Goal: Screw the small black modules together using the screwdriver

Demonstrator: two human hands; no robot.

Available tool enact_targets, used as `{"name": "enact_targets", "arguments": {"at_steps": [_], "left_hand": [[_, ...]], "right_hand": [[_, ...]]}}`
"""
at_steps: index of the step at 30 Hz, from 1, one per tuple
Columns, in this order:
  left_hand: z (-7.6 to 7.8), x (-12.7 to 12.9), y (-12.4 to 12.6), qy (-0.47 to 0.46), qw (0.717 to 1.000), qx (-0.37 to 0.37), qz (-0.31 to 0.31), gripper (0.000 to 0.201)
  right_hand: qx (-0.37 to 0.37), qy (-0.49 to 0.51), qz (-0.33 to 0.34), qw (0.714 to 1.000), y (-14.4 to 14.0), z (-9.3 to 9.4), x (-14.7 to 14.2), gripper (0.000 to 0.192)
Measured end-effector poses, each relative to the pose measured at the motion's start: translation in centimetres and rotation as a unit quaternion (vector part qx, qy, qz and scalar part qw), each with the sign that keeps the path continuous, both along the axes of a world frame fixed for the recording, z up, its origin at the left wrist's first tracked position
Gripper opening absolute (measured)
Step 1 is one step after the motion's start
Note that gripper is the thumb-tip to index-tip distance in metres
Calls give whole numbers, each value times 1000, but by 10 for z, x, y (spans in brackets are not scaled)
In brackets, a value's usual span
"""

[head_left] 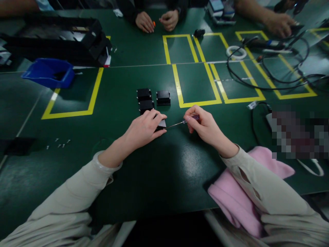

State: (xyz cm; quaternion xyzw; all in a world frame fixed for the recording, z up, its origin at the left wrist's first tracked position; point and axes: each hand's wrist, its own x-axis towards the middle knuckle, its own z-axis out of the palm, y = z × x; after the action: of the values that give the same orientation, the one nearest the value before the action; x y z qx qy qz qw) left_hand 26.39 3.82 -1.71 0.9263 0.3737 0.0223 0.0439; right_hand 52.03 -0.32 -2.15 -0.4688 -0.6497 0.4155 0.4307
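My left hand [145,126] is closed over a small black block with a pale top [161,124], pressing it to the green table; much of the block is hidden under the fingers. In my right hand [202,123] is a screwdriver [183,122] with a dark, partly clear handle. Its thin shaft points left, and the tip meets the right side of the block near my left fingertips. Just beyond my left hand sit similar black blocks: one [144,94] at the back, another [146,105] in front of it, and a third [163,97] to the right. Small bright screws show at their sides.
Several loose screws [63,145] lie at the left. A blue bin [48,72] and black trays [59,41] stand back left. A pink cloth [239,192] lies under my right sleeve. Cables [231,70] and a white ring [236,53] are at right; co-workers' hands [168,20] are opposite.
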Motion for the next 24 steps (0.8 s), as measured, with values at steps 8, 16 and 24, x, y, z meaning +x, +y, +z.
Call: {"name": "enact_targets", "arguments": {"at_steps": [8, 16, 24], "left_hand": [[1, 0, 0, 2, 1000, -2, -1, 46], [0, 0, 0, 1, 1000, 3, -5, 45], [-1, -1, 1, -6, 1000, 1, -7, 45]], "right_hand": [[6, 1, 4, 1000, 0, 0, 0, 18], [11, 14, 12, 1000, -2, 0, -1, 8], [-10, -4, 17, 1000, -2, 2, 0, 18]]}}
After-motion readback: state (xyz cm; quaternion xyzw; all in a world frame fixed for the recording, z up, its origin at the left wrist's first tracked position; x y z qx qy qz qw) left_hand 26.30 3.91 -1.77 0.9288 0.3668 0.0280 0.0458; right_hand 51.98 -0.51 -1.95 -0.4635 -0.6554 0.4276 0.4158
